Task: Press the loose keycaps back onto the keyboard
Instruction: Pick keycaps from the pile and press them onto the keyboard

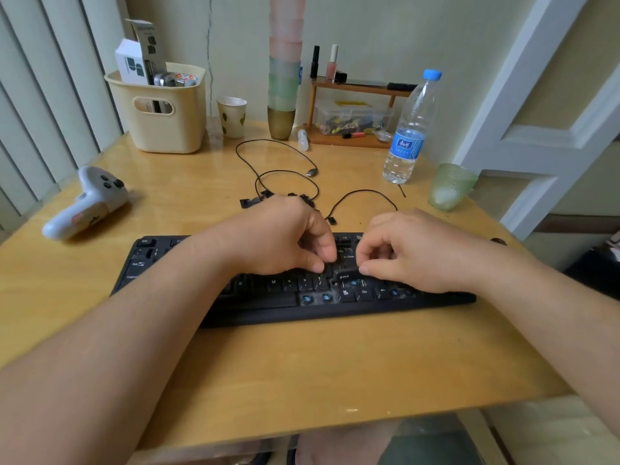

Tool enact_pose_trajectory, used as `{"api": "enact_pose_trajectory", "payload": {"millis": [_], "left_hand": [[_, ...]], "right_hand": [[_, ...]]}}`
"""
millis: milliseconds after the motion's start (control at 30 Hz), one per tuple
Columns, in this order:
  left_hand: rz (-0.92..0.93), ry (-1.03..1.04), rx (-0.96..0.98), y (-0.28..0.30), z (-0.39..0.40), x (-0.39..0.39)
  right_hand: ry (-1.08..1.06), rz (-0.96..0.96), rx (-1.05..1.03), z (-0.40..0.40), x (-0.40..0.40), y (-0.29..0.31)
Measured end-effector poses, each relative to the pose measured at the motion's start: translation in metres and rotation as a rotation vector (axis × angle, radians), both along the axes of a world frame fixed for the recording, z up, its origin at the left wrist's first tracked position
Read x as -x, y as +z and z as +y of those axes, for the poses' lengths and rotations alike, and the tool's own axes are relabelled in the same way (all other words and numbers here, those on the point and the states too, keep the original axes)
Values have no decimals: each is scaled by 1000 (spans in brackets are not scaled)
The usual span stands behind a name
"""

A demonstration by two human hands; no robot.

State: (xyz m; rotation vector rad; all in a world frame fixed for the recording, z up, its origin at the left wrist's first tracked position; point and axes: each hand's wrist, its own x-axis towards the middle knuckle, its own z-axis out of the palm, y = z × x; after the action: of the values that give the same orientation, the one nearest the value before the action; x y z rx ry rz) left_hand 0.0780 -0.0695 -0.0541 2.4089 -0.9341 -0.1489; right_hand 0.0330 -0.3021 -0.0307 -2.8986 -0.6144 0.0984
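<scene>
The keyboard [167, 263] lay across the middle of the wooden table [302, 364], and both hands worked over its right half. The left hand [281, 236] had its fingers curled down, thumb tip pressing near the key above the right Shift keycap [345, 276]; the right hand [416, 250], at about three o'clock from it, also had curled fingers, its thumb tip touching the Shift cap's right end. Whether either hand pinched a cap could not be told. That Shift cap sat tilted, apparently not yet seated, and bare blue switch stems [317, 298] showed at six o'clock from the left hand. The likely risk was uneven pressure: pushing one end of the long cap could have cocked it on its stem or missed the stabiliser. More loose keycaps [246, 202] lay at twelve o'clock beyond the keyboard, tangled near the black cable [285, 172], so a reaching hand might have scattered them toward the water bottle [411, 129].
</scene>
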Motion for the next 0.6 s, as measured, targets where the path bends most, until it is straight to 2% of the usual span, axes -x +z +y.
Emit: {"api": "enact_pose_trajectory", "payload": {"millis": [100,400,600], "left_hand": [[-16,9,-9,-2,2,-4],[-70,-51,-34,-7,-8,1],[-41,-30,-54,-7,-8,-1]], "right_hand": [[-8,5,-56,-3,1,-4],[61,-186,-90,0,9,-22],[151,-144,58,-2,12,-15]]}}
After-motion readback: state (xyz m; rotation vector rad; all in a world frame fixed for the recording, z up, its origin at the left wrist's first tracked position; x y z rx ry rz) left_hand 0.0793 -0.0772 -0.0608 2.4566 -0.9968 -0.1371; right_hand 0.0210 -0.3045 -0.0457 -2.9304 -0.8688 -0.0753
